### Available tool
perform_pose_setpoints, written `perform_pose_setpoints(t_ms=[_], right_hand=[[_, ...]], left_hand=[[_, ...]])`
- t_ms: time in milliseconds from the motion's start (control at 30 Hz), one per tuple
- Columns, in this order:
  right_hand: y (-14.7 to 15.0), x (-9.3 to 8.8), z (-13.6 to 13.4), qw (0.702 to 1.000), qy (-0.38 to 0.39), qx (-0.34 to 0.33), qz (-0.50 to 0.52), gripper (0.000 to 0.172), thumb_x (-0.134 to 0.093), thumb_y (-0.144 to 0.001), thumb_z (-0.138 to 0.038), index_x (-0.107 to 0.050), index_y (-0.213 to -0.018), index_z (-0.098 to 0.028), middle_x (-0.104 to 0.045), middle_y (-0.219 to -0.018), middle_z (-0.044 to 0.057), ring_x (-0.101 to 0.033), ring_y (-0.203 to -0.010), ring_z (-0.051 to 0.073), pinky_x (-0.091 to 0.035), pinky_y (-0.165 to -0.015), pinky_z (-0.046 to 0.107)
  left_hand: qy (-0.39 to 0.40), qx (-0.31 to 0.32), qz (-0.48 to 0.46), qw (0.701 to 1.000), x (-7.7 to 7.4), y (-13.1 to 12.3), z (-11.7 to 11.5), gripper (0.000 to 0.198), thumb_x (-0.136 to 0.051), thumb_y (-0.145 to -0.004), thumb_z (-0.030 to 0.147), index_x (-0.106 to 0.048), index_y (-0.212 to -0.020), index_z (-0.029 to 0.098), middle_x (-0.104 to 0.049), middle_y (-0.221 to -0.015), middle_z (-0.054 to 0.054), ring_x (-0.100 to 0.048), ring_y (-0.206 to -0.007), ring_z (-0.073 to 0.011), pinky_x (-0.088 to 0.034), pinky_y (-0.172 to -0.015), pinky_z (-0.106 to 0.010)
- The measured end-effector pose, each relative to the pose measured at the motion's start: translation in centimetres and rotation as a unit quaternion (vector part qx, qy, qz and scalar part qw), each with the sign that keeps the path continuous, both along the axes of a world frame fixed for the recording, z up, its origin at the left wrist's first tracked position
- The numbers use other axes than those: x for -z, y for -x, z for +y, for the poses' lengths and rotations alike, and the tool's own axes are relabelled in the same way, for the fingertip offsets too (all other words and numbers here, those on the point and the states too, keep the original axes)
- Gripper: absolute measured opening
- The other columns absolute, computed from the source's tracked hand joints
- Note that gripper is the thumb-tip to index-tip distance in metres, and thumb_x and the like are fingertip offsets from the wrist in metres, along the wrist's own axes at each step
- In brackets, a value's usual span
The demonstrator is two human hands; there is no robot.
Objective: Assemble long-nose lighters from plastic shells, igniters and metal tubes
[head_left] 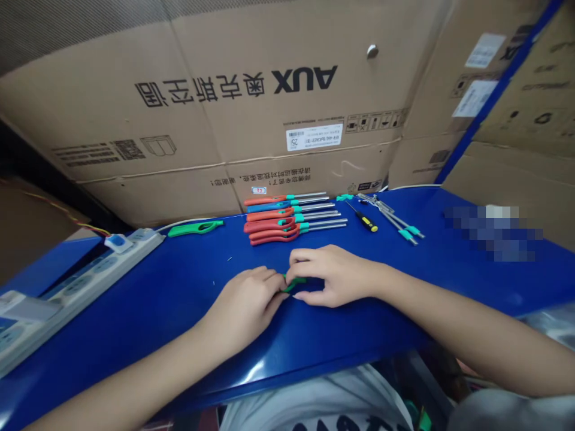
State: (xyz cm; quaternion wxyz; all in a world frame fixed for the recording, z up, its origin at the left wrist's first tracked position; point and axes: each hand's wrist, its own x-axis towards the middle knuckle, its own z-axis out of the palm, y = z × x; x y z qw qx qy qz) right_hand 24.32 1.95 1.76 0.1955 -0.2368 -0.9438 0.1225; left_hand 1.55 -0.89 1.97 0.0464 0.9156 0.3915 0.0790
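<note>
Over the blue tabletop my left hand (254, 299) is closed round a green lighter handle (295, 281), most of which my fingers hide. My right hand (335, 275) curls over the handle's other end, its fingertips on the green plastic and its thumb just below. Beyond my hands lies a row of stick lighters (272, 227) with red, orange and blue handles, teal collars and metal tubes. At the left, a loose green lighter handle (195, 228) rests near the cardboard.
A power strip (96, 278) with plugs runs along the left side. At the back right are a yellow-black screwdriver (366, 221), loose metal tubes with teal collars (399, 221) and small teal pieces (345, 197). A cardboard wall (215, 131) stands behind the blue table (179, 281).
</note>
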Motion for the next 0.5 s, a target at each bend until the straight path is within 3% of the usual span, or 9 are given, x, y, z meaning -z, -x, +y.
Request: perform_pose_setpoints(t_ms=[233, 400, 500], right_hand=[[-0.2, 0.9, 0.8, 0.996, 0.027, 0.029, -0.077, 0.021, -0.065, -0.088, -0.032, -0.066, -0.106, -0.021, -0.060, -0.109, 0.003, -0.058, -0.080, 0.014, -0.036, -0.063, 0.025], [-0.8, 0.7, 1.5, 0.993, 0.059, 0.032, -0.098, 0.013, -0.065, -0.089, -0.032, -0.065, -0.094, -0.019, -0.057, -0.101, 0.001, -0.053, -0.075, 0.012, -0.033, -0.062, 0.024], [-1.7, 0.2, 1.9, 0.990, 0.088, 0.033, -0.110, 0.017, -0.069, -0.085, -0.034, -0.063, -0.085, -0.019, -0.055, -0.097, 0.000, -0.049, -0.070, 0.010, -0.032, -0.061, 0.024]], left_hand=[[0.066, 0.056, -0.184, 0.979, 2.9, 0.1, 1.7, 0.008, -0.062, -0.096, 0.018, -0.070, -0.098, 0.020, -0.073, -0.093, -0.002, -0.067, -0.085, -0.0169, -0.051, -0.077, -0.028], [0.011, 0.101, -0.186, 0.977, 2.7, 0.6, 1.8, 0.020, -0.061, -0.097, 0.022, -0.067, -0.116, 0.023, -0.072, -0.112, -0.003, -0.063, -0.100, -0.0198, -0.050, -0.090, -0.034], [-0.037, 0.059, -0.164, 0.984, 2.3, 1.2, 2.4, 0.031, -0.065, -0.095, 0.029, -0.064, -0.125, 0.023, -0.067, -0.121, -0.006, -0.059, -0.109, -0.0243, -0.048, -0.097, -0.041]])
